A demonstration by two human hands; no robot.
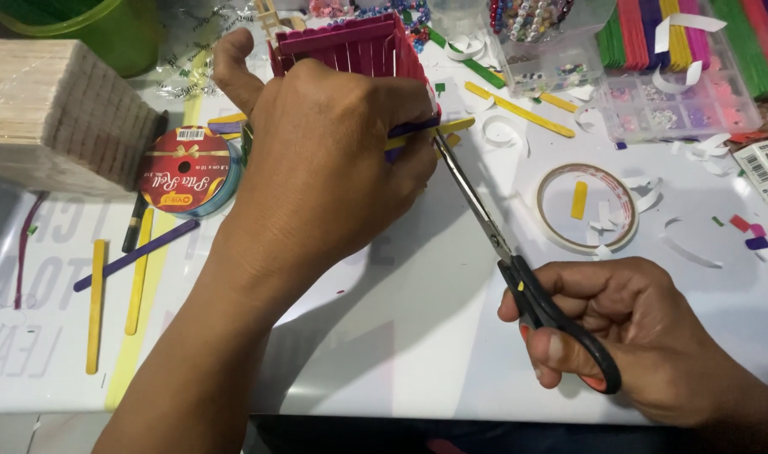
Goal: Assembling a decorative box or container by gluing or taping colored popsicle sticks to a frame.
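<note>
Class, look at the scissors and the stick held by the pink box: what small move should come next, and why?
Probably close the scissors. The right hand has its fingers in the black handles, and the blade tips reach the purple stick that the left hand pins against the pink stick box. The stick looks uncut.

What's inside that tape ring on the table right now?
Inside the tape ring lie a short yellow stick piece and a few white paper scraps, on the white table. Nothing covers them.
</note>
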